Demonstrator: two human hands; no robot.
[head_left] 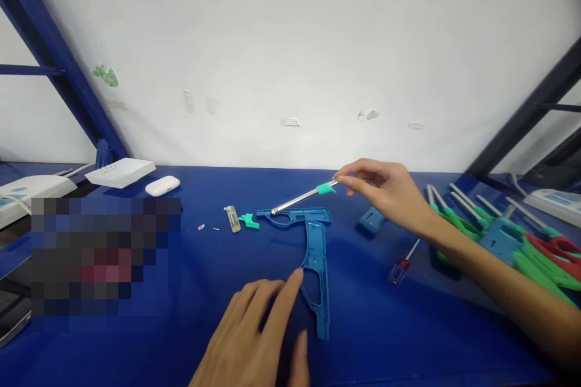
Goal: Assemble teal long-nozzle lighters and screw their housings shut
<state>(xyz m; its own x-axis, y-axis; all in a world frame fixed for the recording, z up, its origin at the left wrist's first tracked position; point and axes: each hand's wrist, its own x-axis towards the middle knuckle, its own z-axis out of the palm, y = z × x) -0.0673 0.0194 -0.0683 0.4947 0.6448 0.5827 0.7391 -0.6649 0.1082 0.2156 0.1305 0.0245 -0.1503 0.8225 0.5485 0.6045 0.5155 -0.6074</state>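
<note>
My right hand (374,184) pinches the end of a metal lighter tube (297,201) that carries a green collar (325,188). The tube slants down to the left over one blue lighter shell half (313,215). A second blue shell half (316,254) lies lengthwise in front of it, hollow side up. Beside that half, my left hand (254,332) is spread with nothing in it, its index fingertip at the loop's edge. To the left lie a green trigger piece (249,222), a clear fuel tank (233,219) and a tiny metal pin (216,229).
A screwdriver (399,270) with a dark red handle lies right of centre, near a blue part (371,220). Several green and red lighters (535,248) are piled at the right. A white case (162,185) and a white box (120,173) stand back left. Part of the left is blurred out.
</note>
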